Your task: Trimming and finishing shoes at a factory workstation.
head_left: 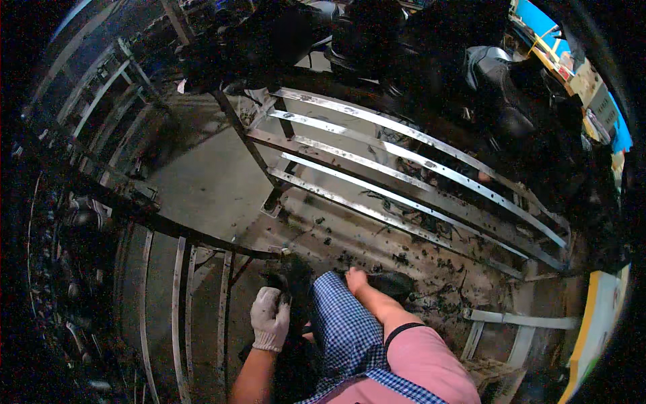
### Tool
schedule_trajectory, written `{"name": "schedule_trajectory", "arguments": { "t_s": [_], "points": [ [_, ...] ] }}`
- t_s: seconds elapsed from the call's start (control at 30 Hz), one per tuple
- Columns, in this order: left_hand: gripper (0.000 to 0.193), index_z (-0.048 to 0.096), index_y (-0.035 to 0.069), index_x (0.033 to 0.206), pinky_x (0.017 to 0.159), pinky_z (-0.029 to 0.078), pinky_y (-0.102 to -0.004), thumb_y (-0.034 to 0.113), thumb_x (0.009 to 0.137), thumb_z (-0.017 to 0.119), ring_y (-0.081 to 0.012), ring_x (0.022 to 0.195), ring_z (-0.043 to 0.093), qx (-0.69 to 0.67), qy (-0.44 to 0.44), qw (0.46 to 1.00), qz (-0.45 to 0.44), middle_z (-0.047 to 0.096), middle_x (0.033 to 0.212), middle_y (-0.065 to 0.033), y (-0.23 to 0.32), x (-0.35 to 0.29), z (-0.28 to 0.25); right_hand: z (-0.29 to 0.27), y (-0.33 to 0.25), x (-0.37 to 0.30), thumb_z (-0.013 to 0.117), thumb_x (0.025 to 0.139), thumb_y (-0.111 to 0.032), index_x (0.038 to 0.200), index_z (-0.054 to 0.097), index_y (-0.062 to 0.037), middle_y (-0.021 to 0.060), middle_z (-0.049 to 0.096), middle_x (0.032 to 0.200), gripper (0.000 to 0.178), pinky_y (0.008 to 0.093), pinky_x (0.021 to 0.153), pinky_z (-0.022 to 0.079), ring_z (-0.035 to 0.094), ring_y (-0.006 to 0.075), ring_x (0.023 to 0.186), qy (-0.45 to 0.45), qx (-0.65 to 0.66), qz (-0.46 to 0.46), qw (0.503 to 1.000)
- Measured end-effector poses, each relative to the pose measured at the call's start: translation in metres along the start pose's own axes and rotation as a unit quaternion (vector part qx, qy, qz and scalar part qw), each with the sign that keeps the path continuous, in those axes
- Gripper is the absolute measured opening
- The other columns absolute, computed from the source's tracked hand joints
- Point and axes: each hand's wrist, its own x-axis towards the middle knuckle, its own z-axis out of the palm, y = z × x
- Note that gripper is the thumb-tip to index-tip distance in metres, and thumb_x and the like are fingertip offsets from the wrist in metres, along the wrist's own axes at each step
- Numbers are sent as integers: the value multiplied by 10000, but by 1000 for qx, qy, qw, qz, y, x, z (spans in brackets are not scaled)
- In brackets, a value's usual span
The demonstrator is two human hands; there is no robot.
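My left hand [270,318], in a white knitted glove, is raised at the lower middle with its fingers curled in. It grips a black piece [274,281] whose kind is lost in the dark. Further right my bare right hand [356,278] reaches forward beside the knee of my blue checked apron [344,322]. Its fingers look bent, and anything in them is too small or dark to make out. Just right of that hand a dark rounded thing [391,285] lies low by the floor.
A long metal rack with slanting rails [404,153] stands ahead, with dark shoes [501,81] above it at right. More metal bars [180,296] rise at left. Black scraps [402,258] litter the floor. A pale metal frame [518,320] and a yellow-edged board [589,330] stand at right.
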Motion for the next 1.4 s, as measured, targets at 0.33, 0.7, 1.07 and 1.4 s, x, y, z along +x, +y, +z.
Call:
{"name": "schedule_trajectory", "arguments": {
  "t_s": [0.33,0.7,1.07,1.4],
  "points": [
    [100,545,-2,841,727,428,-336,51,758,566,-287,786,524,-114,57,990,53,526,815,-141,-64,4,22,-110,47,-184,788,571,-374,1319,301,-64,232,426,1231,945,442,738,496,584,370,929,84,289,176,937],
    [111,505,-19,886,703,402,-293,79,835,489,-161,762,479,-208,3,978,12,529,829,-70,-155,39,0,-274,-6,-609,821,567,-239,1222,426,-31,98,526,1148,793,358,959,386,501,224,1058,705,505,283,409],
    [204,529,-38,884,723,410,-369,157,823,520,-300,772,513,-76,89,991,71,547,834,-182,-116,34,7,-439,102,-811,831,594,-84,1190,354,70,166,474,1156,779,352,891,437,511,232,1020,980,-157,90,80],
    [171,558,-14,886,763,426,-362,136,806,540,-321,853,539,5,51,997,60,579,905,-173,-144,50,12,-461,277,-949,834,596,-184,1200,264,106,204,443,1150,880,326,730,542,559,226,947,953,-114,270,80]
  ]
}}
